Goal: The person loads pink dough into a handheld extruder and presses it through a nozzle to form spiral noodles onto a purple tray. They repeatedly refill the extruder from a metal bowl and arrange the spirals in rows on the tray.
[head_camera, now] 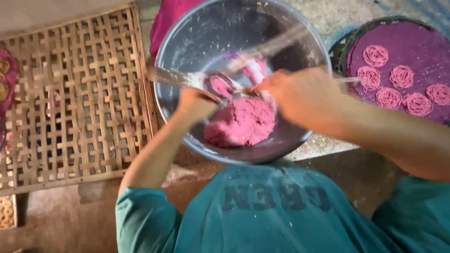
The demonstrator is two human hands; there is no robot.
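Note:
A big metal bowl (187, 42) holds a lump of pink dough (241, 122). Over the bowl my left hand (196, 104) grips a flour-dusted metal press tool (178, 77) whose round opening is packed with pink dough (219, 86). My right hand (293, 93) is beside it, fingers closed at the tool's mouth and on a thin blurred metal piece (272, 47). The right hand is motion-blurred, so what its fingers pinch is unclear.
A woven bamboo tray (75, 98) lies to the left. At the right a round tray covered in purple cloth (412, 37) carries several coiled pink dough spirals (401, 76). A pink cloth (168, 18) lies behind the bowl. The floor is bare concrete.

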